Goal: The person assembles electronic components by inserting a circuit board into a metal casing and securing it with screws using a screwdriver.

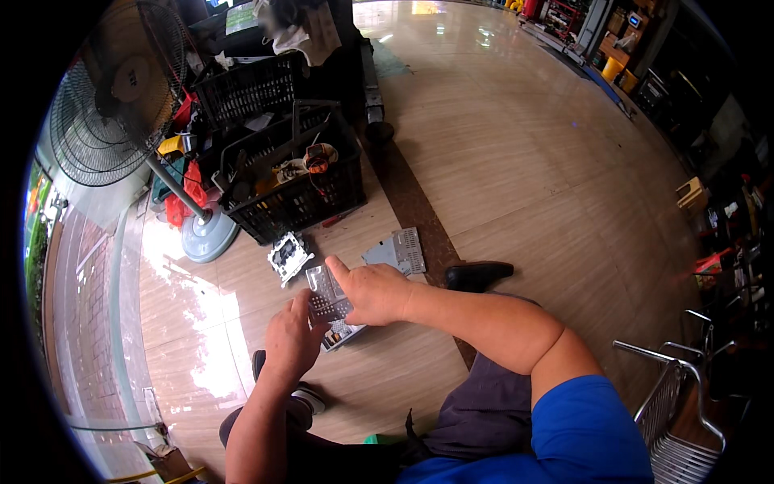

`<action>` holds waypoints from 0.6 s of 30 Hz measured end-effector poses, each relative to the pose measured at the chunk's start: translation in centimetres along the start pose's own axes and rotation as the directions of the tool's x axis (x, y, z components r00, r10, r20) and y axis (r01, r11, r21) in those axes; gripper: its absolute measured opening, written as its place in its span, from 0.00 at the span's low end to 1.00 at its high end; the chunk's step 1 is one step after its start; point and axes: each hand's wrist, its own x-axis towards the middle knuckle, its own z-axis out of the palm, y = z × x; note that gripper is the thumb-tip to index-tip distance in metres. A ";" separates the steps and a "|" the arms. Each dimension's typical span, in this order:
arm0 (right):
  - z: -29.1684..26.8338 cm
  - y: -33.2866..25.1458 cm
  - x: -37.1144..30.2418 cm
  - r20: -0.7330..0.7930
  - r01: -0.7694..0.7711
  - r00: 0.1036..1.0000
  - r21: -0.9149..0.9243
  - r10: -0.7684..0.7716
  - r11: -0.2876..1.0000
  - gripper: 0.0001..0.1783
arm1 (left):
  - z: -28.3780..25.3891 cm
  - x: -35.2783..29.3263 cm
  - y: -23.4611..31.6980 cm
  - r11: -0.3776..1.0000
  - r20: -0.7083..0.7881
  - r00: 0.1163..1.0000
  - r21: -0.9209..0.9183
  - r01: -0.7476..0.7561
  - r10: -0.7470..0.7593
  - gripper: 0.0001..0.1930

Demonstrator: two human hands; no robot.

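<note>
Both my hands hold a grey perforated metal plate [325,292] in front of my knees. My left hand [292,339] grips its lower left edge, thumb up against it. My right hand [372,292] clasps its right side, with the forefinger lying along the top edge. Under the plate, part of a grey metal chassis [342,333] shows; I cannot tell whether it rests on the floor or is held. On the tiled floor beyond lie a flat grey metal cover [397,252] and a small white-framed part [288,256].
A black plastic crate [300,203] full of tools and parts stands ahead, a second crate [248,87] behind it. A pedestal fan [113,97] stands at the left on its round base [208,235]. A metal chair [679,403] is at my right. My black shoe [477,274] rests on the floor.
</note>
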 end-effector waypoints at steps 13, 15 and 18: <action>-0.3 -0.1 -0.1 0.047 -0.021 0.999 0.008 0.020 1.000 0.56 | 0.2 0.0 0.0 1.000 0.008 1.000 0.026 -0.014 0.014 0.28; 0.1 0.0 0.0 0.037 -0.016 0.999 -0.006 0.016 1.000 0.56 | 0.2 0.0 0.0 0.999 0.011 1.000 0.037 -0.016 0.015 0.28; 0.3 0.2 0.0 0.031 -0.014 0.999 -0.014 0.014 1.000 0.56 | 0.3 0.0 0.0 0.999 0.010 1.000 0.039 -0.012 0.012 0.27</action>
